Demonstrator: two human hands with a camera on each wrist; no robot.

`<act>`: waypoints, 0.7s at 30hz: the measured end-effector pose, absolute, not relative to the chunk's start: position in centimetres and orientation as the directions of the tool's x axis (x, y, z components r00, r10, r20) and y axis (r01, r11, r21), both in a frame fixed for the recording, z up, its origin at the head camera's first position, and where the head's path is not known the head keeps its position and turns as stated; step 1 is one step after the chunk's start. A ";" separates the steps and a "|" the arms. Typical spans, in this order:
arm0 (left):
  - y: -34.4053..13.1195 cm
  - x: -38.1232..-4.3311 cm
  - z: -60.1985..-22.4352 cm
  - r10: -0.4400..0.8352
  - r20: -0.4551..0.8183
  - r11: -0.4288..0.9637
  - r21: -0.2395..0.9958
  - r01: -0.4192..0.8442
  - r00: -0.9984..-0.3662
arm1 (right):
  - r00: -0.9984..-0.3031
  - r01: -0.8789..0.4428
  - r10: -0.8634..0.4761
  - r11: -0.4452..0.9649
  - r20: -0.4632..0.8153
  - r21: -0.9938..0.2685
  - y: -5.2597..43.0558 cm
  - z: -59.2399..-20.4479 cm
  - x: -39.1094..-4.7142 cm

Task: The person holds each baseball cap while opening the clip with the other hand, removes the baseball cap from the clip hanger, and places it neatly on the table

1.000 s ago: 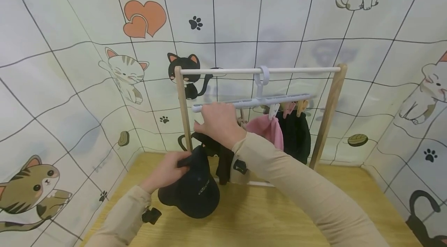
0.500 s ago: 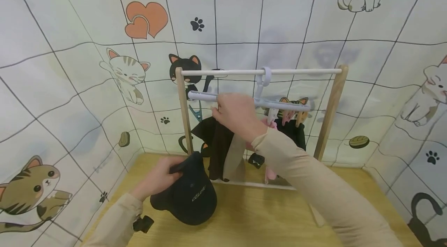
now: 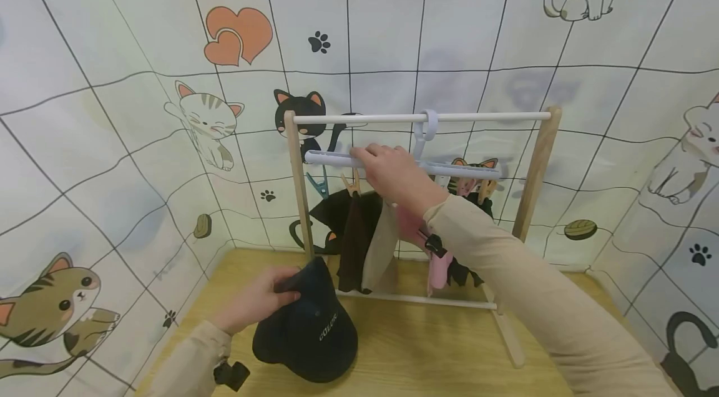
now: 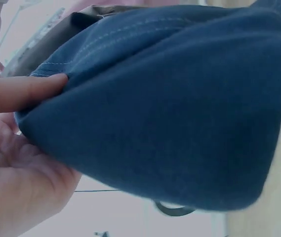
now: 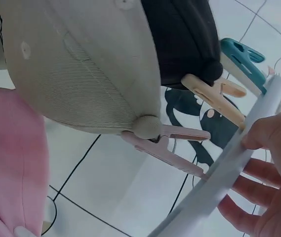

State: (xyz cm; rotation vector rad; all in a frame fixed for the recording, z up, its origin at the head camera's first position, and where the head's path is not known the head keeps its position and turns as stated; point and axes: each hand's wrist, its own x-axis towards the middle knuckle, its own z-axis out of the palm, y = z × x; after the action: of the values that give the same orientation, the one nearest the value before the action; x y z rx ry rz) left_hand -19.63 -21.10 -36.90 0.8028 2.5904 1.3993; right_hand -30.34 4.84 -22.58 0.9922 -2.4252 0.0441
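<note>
My left hand (image 3: pixel 259 297) pinches a dark navy baseball cap (image 3: pixel 317 334) by its edge, thumb on one side and fingers on the other. The cap hangs over the tabletop, with pale lettering on its front; in the left wrist view its dark fabric (image 4: pixel 170 113) fills the middle. My right hand (image 3: pixel 396 172) holds the pale lilac hanger bar (image 3: pixel 460 170), fingers bent round it in the right wrist view. Along the bar hang a dark brown cap (image 3: pixel 352 247), a beige cap (image 5: pixel 86 69) and a pink cap (image 5: pixel 12 153) on clothespins. A teal clothespin (image 5: pixel 244 64) at the bar's end holds nothing.
The hanger hooks over the white rail (image 3: pixel 489 117) of a small rack with wooden posts (image 3: pixel 537 178). Dark cloth hangs at the right end beside an orange clothespin (image 3: pixel 486 188). The rack stands on a wooden tabletop (image 3: pixel 415 347), before a cat-print wall.
My right hand has moved right along the hanger bar, which swung from its slant, uncovering the teal clothespin and hanging caps. The navy cap in my left hand is slightly lower.
</note>
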 end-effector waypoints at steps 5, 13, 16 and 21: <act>-21.1 -19.9 -39.1 0.495 0.081 0.307 0.915 0.261 -0.865 | -0.600 -0.653 -0.671 0.725 0.435 0.218 5.4 -22.8 -31.0; -22.6 -18.6 -41.3 0.479 -0.010 0.235 0.965 0.118 -0.878 | -0.634 -0.604 -0.666 0.744 0.394 0.285 5.4 -23.2 -31.5; -23.5 -18.1 -42.1 0.453 -0.045 0.252 0.964 0.080 -0.890 | -0.648 -0.589 -0.661 0.750 0.378 0.301 5.4 -23.4 -31.5; -24.6 -17.3 -43.1 0.419 -0.135 0.307 0.952 0.000 -0.898 | -0.616 -0.582 -0.679 0.734 0.399 0.349 5.3 -23.7 -31.6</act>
State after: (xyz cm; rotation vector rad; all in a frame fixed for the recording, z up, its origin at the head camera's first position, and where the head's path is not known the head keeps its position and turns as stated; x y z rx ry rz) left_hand -17.28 -24.57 -43.14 0.3758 2.2218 1.6173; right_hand -31.63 5.34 -23.67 0.9547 -2.4223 -0.2513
